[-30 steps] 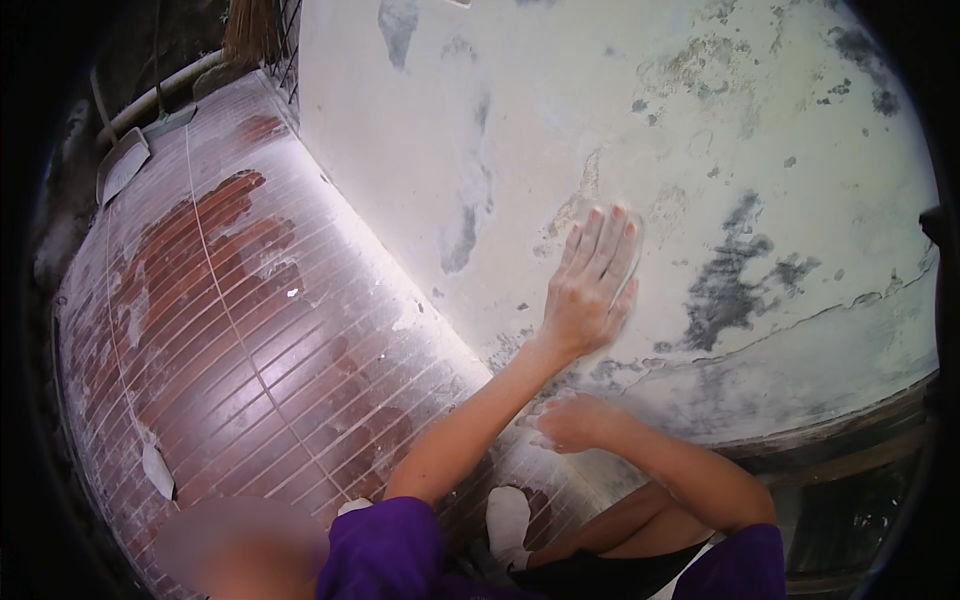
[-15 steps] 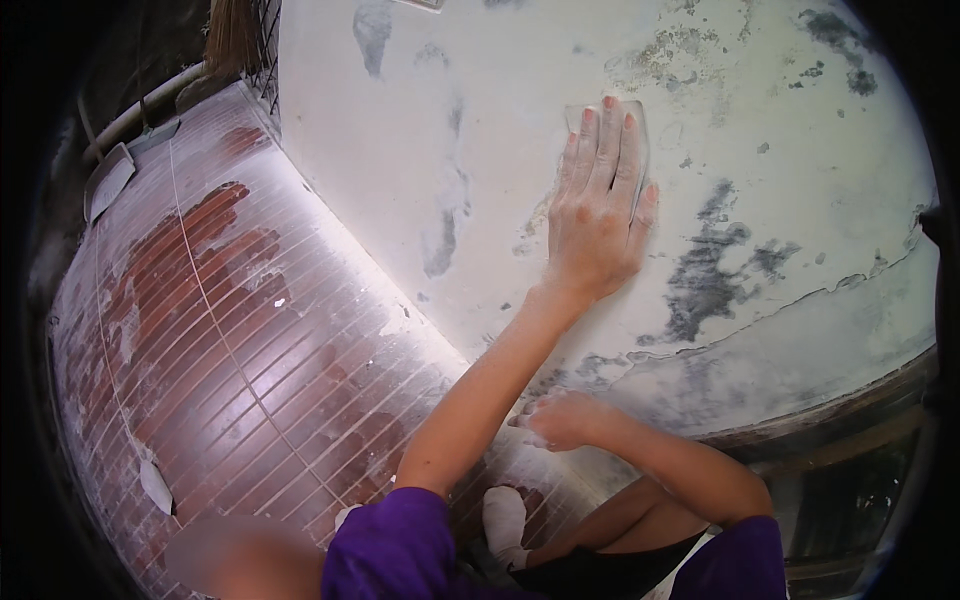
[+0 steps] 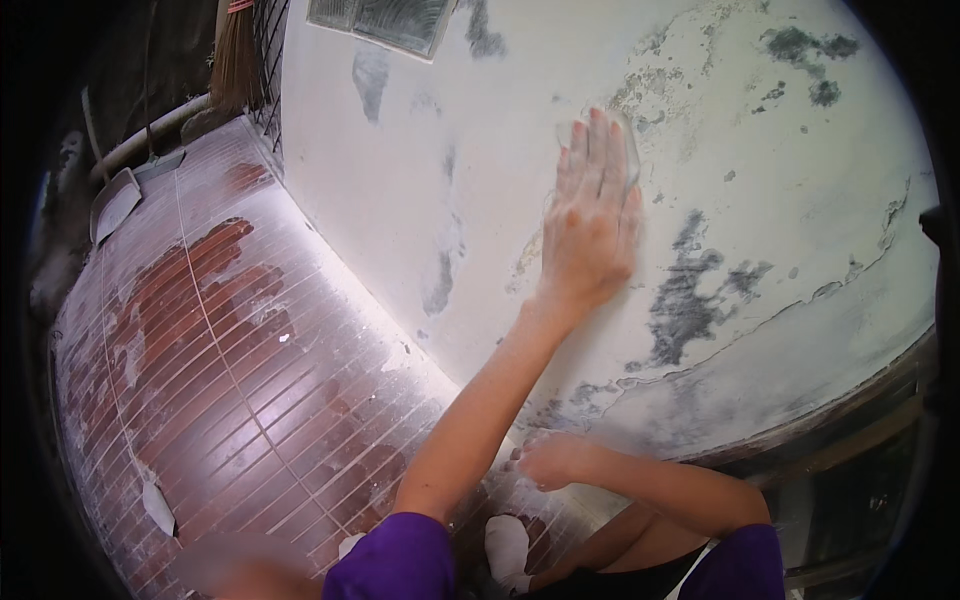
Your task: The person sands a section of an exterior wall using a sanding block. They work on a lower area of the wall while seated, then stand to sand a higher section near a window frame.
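My left hand lies flat against a whitish plastered wall, fingers pointing up and close together. Beneath those fingers is a thin pale sheet, perhaps sandpaper; its edge shows beside the fingertips, the rest is covered. White dust coats the skin. Low down, close to the foot of the wall and above my bent leg, my right hand is curled, slightly blurred. Whatever it may hold is hidden.
Dark grey patches and a long crack mark the wall. Dusty red floor tiles lie left. A dustpan, a broom and a pale flat scrap are there too. A small window sits above.
The view has tilted upward, bringing more of the window in. Against the wall's marks, my left hand has slid slightly upward with the sheet. My right hand stays curled in about the same place.
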The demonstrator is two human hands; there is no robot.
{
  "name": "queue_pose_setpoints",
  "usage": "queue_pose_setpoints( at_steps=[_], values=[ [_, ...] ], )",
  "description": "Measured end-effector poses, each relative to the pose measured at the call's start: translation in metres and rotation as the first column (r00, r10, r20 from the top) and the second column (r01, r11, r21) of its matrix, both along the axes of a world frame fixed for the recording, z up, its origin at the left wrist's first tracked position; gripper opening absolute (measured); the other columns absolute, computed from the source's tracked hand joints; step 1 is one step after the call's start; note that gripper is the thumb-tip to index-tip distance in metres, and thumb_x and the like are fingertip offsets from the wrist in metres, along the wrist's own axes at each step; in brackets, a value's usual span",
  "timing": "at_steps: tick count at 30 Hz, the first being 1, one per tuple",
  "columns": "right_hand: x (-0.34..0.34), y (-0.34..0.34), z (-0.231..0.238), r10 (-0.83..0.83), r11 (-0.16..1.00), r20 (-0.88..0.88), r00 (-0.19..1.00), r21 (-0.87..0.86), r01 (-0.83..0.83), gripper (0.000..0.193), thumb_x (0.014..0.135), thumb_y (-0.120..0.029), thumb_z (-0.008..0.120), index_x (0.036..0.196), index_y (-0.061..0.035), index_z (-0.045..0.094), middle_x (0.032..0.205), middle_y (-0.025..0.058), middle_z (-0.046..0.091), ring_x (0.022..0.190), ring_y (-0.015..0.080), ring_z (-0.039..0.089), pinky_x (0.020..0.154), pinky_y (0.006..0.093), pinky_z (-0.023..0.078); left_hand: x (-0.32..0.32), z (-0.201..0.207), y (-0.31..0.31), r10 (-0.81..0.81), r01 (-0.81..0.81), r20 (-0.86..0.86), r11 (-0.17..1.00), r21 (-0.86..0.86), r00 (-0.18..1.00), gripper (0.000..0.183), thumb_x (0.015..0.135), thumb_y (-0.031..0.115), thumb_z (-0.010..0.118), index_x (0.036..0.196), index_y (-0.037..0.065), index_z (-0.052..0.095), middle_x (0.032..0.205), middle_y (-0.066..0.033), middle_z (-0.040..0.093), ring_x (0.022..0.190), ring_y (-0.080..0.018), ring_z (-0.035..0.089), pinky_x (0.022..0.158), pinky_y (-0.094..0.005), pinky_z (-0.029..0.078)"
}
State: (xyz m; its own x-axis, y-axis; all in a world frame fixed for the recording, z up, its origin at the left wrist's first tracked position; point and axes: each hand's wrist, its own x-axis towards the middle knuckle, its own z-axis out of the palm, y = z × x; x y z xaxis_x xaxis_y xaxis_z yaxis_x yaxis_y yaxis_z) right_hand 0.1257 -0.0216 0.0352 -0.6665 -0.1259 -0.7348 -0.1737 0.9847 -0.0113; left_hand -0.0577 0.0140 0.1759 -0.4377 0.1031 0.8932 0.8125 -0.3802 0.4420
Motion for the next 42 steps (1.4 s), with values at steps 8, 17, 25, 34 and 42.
queue_pose_setpoints(
  at_steps=[8, 17, 25, 34, 42],
  values=[
    [0.004, 0.000, 0.003, -0.045, 0.999, 0.058, 0.997, 0.009, 0.045, 0.035, 0.081, -0.016, 0.059, 0.115, -0.0086, 0.064, 0.112, 0.0120, 0.067, 0.106, 0.0297, 0.065, 0.089, 0.0446, 0.052, 0.022, -0.021, -0.006, 0.037, -0.035, 0.137, 0.999, -0.020, 0.990, 0.061, 0.100, 0.020, 0.040, 0.153, -0.002, 0.020, 0.159, -0.0237, 0.018, 0.147, -0.0424, 0.017, 0.120, -0.0494, 0.016],
    [0.007, -0.003, -0.007, 0.018, 0.999, -0.002, 1.000, -0.050, -0.018, 0.043, 0.083, -0.018, 0.061, 0.126, -0.0125, 0.058, 0.111, 0.0107, 0.066, 0.111, 0.0279, 0.063, 0.091, 0.0445, 0.050, 0.020, -0.006, -0.003, 0.031, -0.022, 0.129, 0.997, -0.069, 0.991, 0.060, 0.101, 0.022, 0.037, 0.152, -0.004, 0.021, 0.160, -0.0224, 0.015, 0.148, -0.0414, 0.012, 0.121, -0.0476, 0.013],
    [0.008, -0.010, 0.013, -0.058, 0.998, 0.018, 0.998, -0.008, 0.058, 0.041, 0.081, -0.015, 0.062, 0.121, -0.0103, 0.060, 0.106, 0.0118, 0.067, 0.103, 0.0310, 0.065, 0.084, 0.0446, 0.054, -0.014, 0.014, -0.009, -0.030, 0.024, 0.312, 0.999, 0.021, 0.950, 0.058, 0.104, 0.024, 0.033, 0.151, -0.007, 0.020, 0.160, -0.0225, 0.015, 0.149, -0.0405, 0.011, 0.121, -0.0456, 0.013],
    [0.019, 0.006, -0.012, -0.056, 0.998, 0.014, 0.998, -0.014, 0.057, 0.034, 0.092, -0.028, 0.055, 0.119, -0.0079, 0.058, 0.113, 0.0140, 0.065, 0.106, 0.0341, 0.063, 0.090, 0.0454, 0.051, -0.036, 0.020, 0.005, 0.051, -0.062, 0.385, 0.998, 0.015, 0.922, 0.057, 0.105, 0.027, 0.030, 0.153, -0.002, 0.019, 0.162, -0.0188, 0.014, 0.150, -0.0353, 0.010, 0.122, -0.0426, 0.012],
    [0.041, 0.006, -0.021, -0.037, 0.999, -0.086, 0.996, -0.003, 0.037, 0.024, 0.086, -0.020, 0.059, 0.101, -0.0034, 0.066, 0.104, 0.0164, 0.068, 0.096, 0.0337, 0.067, 0.082, 0.0451, 0.054, -0.012, -0.003, -0.006, -0.023, 0.000, 0.490, 0.999, 0.047, 0.871, 0.057, 0.105, 0.025, 0.033, 0.150, -0.009, 0.022, 0.159, -0.0237, 0.017, 0.149, -0.0394, 0.012, 0.121, -0.0448, 0.014]
  ],
)
